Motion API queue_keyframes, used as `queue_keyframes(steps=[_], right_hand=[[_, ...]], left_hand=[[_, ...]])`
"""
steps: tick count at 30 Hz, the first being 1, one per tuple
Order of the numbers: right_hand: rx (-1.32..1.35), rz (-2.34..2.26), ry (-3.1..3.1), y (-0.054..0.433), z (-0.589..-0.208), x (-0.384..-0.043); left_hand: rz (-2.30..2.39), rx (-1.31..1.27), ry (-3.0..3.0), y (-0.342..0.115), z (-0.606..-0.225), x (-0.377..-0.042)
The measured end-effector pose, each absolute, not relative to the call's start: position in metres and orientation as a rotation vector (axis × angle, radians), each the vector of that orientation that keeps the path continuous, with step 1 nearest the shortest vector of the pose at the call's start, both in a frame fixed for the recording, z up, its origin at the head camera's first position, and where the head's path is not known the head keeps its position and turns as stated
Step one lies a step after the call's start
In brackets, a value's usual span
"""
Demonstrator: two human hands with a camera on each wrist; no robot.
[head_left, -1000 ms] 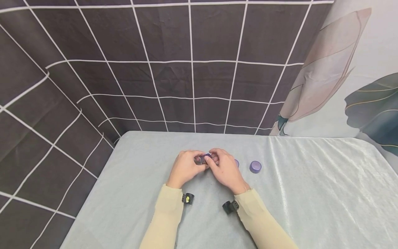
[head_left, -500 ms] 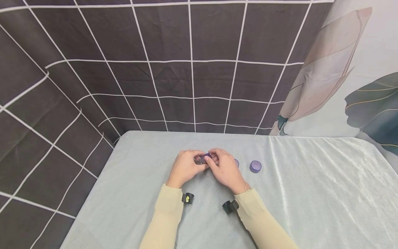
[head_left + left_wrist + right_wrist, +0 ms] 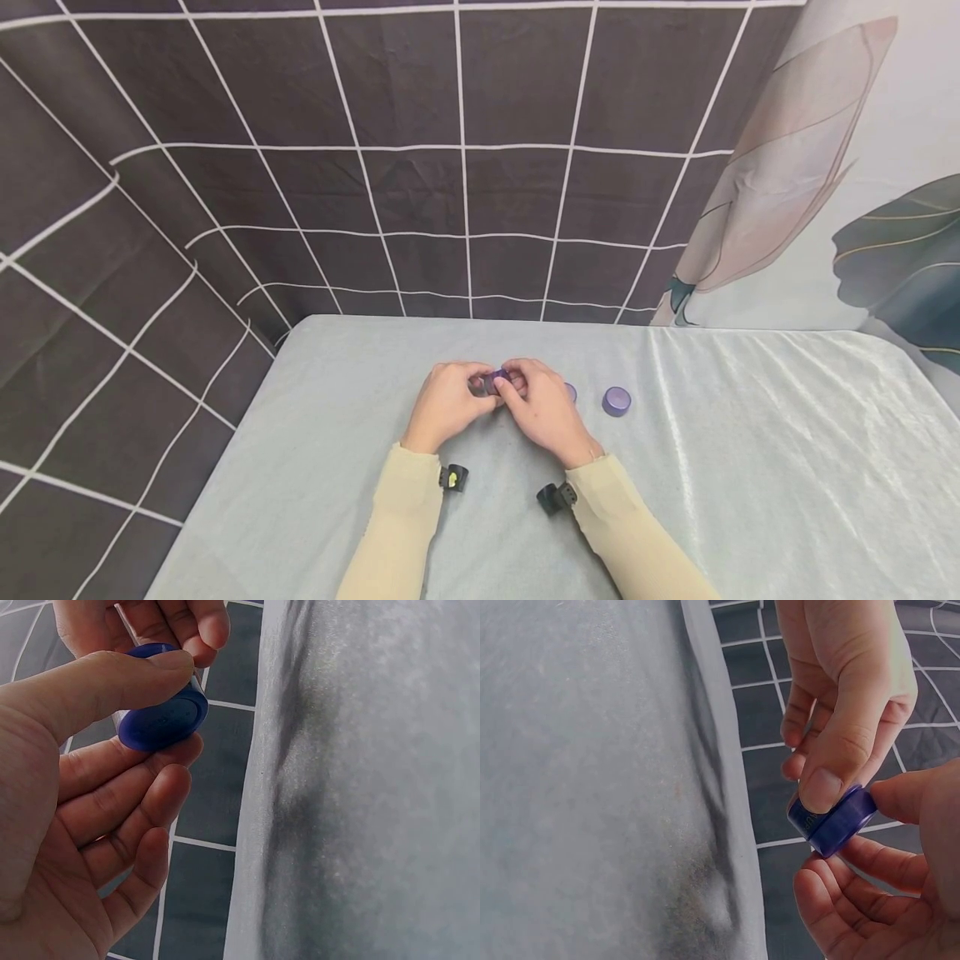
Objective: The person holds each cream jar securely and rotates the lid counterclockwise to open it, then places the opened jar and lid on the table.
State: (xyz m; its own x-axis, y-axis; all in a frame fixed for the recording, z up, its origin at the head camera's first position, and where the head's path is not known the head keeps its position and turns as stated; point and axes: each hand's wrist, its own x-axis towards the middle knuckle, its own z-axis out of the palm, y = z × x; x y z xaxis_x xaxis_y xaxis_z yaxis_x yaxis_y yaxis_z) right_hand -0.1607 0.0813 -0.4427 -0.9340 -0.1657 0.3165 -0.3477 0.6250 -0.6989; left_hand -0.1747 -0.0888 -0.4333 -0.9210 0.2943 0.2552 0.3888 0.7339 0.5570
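Both hands hold one small round blue-purple jar (image 3: 845, 825) near the table's back edge. My left hand (image 3: 446, 406) pinches it, its thumb lying across the jar in both wrist views and its other fingers spread loosely beneath. My right hand (image 3: 546, 414) grips the jar's other end between thumb and fingertips. Seen from the left wrist, a flat round blue end (image 3: 166, 722) of the jar faces the camera. Pale lettering shows beside the left thumbnail in the right wrist view. The fingers hide much of the jar.
A purple round container (image 3: 617, 402) stands on the table right of the right hand. Another purple round piece (image 3: 572, 392) is mostly hidden behind that hand. A pale grey cloth (image 3: 315, 450) covers the table, and a dark gridded curtain (image 3: 420, 192) hangs behind it.
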Motion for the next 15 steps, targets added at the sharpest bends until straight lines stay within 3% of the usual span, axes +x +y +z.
queue_keyframes(steps=[15], right_hand=[[0.434,1.189,-2.621,0.0817,-0.4419,-0.1617]], left_hand=[[-0.932,-0.553,-2.773,-0.0885,-0.4354,-0.1758]])
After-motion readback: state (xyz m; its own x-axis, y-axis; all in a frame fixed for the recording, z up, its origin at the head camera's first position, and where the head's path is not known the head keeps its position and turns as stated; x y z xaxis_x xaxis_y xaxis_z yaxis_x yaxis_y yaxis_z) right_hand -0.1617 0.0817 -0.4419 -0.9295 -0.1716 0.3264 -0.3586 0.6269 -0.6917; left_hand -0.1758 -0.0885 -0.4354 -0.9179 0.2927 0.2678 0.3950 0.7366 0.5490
